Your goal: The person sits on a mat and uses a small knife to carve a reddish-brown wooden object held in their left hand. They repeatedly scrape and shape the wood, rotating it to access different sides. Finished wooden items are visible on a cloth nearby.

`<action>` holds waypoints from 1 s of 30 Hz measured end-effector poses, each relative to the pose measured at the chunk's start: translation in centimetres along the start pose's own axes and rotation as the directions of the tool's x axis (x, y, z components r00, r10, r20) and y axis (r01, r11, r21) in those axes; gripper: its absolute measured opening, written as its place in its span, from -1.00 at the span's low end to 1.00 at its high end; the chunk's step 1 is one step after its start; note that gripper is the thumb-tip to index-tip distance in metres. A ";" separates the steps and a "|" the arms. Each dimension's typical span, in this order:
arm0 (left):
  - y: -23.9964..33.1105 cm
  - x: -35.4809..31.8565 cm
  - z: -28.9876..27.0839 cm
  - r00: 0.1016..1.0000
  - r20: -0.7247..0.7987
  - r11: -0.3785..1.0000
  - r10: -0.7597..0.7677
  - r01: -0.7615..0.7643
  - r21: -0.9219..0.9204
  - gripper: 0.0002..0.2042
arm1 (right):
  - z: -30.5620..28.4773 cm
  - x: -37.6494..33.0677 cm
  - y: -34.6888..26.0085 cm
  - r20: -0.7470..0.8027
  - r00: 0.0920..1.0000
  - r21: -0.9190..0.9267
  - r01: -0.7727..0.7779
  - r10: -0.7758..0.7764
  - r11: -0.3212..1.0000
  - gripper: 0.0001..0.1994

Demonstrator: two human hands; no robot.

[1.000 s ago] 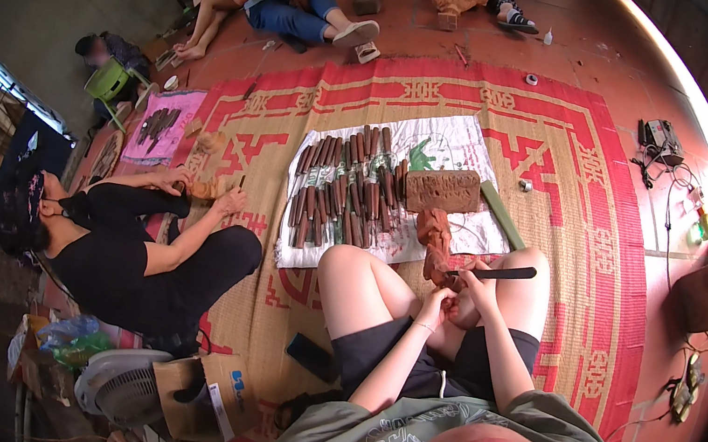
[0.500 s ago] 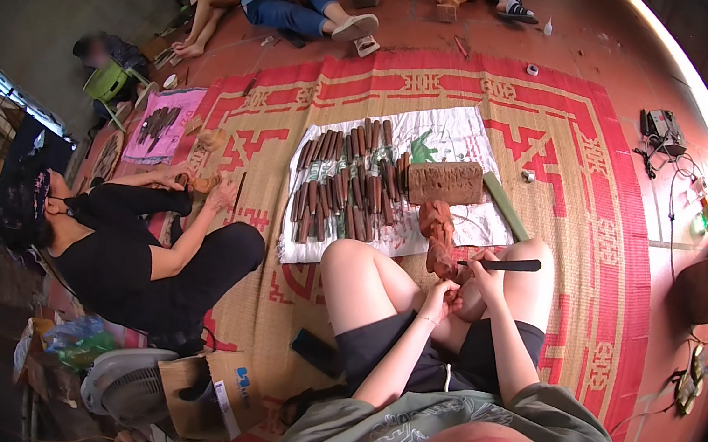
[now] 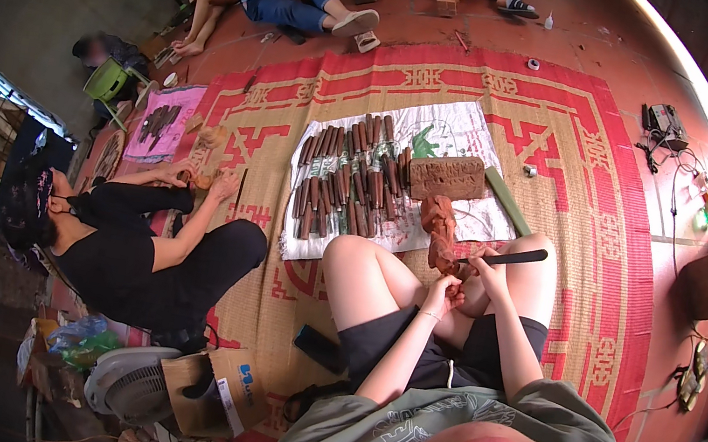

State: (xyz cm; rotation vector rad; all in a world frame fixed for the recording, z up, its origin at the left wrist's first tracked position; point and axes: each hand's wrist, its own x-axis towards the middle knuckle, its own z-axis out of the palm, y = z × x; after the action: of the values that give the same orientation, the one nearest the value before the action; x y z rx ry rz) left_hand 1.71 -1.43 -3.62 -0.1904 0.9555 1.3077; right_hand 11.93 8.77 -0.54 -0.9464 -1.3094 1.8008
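A reddish-brown carved wooden figure (image 3: pixel 439 227) stands tilted between my raised knees. My left hand (image 3: pixel 443 296) is closed around its lower end. My right hand (image 3: pixel 485 267) grips a carving tool with a long dark handle (image 3: pixel 520 256), the handle pointing out to the right. The tool's tip end meets the lower part of the carving, though the cutting edge is too small to make out. Just beyond the carving, a brown block with a patterned face (image 3: pixel 446 181) rests on a white cloth (image 3: pixel 474 129). Rows of wooden-handled tools (image 3: pixel 347 177) lie on that cloth.
A green bar (image 3: pixel 507 201) lies along the cloth's right edge on the patterned mat (image 3: pixel 588 291). At left a co-worker (image 3: pixel 130 257) in black sits carving. By my left thigh is a dark phone (image 3: pixel 320 348), with a cardboard box (image 3: pixel 215 393) and fan (image 3: pixel 139 391) behind it.
The dark handle has tilted slightly, its free end rising and shifting right. My left hand keeps its grip on the carving, almost unmoved.
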 end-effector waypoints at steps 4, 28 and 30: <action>-0.2 0.5 -0.4 1.000 0.013 1.000 0.017 -0.017 -0.009 -0.85 | 0.3 -0.3 -0.4 0.049 0.997 -0.061 -0.055 0.058 0.997 -0.90; -0.5 0.8 -0.8 1.000 0.030 0.999 0.001 0.000 -0.043 -0.86 | -1.1 0.2 -0.5 -0.023 0.996 -0.199 -0.087 0.084 0.976 -0.87; -0.2 0.7 -0.6 1.000 0.025 0.999 0.005 -0.003 -0.044 -0.87 | -1.3 0.5 0.2 0.005 0.999 -0.164 -0.045 0.046 0.985 -0.87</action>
State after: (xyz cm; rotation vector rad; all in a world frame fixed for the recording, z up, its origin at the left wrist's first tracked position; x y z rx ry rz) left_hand 1.53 -1.39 -4.55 -0.2059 0.9071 1.3328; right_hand 12.75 9.74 -1.13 -1.0655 -1.4708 1.7537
